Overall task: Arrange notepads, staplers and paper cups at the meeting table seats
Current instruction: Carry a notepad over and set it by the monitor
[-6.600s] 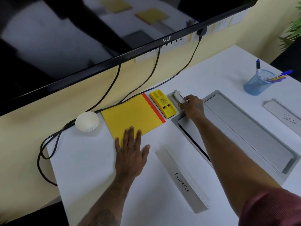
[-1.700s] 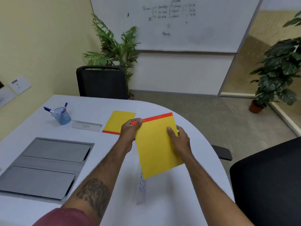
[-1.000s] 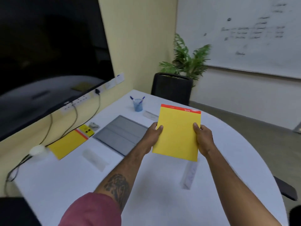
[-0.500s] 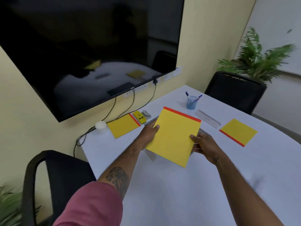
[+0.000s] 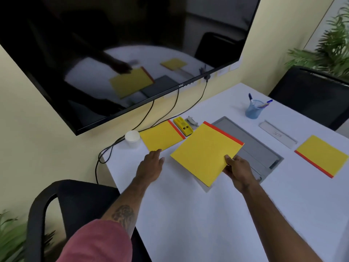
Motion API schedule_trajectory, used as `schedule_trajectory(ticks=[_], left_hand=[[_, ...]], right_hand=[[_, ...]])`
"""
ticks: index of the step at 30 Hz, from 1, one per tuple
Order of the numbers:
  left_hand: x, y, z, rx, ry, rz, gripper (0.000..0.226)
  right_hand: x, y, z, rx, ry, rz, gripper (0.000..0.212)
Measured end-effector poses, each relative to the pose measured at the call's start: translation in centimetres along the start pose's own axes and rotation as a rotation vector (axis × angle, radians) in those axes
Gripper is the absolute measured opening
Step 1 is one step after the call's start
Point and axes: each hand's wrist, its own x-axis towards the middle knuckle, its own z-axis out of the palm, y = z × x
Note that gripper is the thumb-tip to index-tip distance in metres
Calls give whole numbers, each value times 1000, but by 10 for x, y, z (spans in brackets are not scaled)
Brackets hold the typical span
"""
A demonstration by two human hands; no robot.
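Three notepads: left notepad (image 5: 160,138) beside the grey hatch (image 5: 253,148), middle notepad (image 5: 205,154) over it, right notepad (image 5: 321,156) past it. Two staplers at its far-left corner: yellow stapler (image 5: 183,126), grey stapler (image 5: 191,121). One cup stack (image 5: 132,138).

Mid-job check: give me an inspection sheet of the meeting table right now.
Surface: white table, no spills seen.
Job's things: yellow notepad with red strip held above the table; second yellow notepad, yellow plastic stapler and white paper cups by the wall; third yellow notepad lying far right.
Clutter: blue pen cup, grey nameplate, grey hatch lid, small grey metal tool.
Hands: right hand pinches the held notepad's corner; left hand open beside the second notepad.
Cables: black cables hang below the black TV, along the wall.
Surroundings: black chairs, green plants.
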Motion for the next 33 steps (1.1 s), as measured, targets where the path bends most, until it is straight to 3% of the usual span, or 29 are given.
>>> schedule_trajectory(ticks=[5,14,20,23,26,30,33], left_hand=[[15,-56,42,276,-59,-32,69],[57,-95,92,400,33,-138,84],[50,-107,116,352,210,-121,81],[52,-110,119,365,232,-116,80],[51,-111,119,374,227,-132,80],[52,-114,120,353,255,-129,80],[53,-114,121,342,278,-123,80]], right_hand=[[37,6,29,16,21,9,22],[97,30,110,51,-44,52,12],[124,58,162,108,-68,89,14],[135,67,182,92,-27,109,21],[144,72,200,92,-5,129,9],[161,78,219,99,44,150,19],[172,84,232,112,61,170,10]])
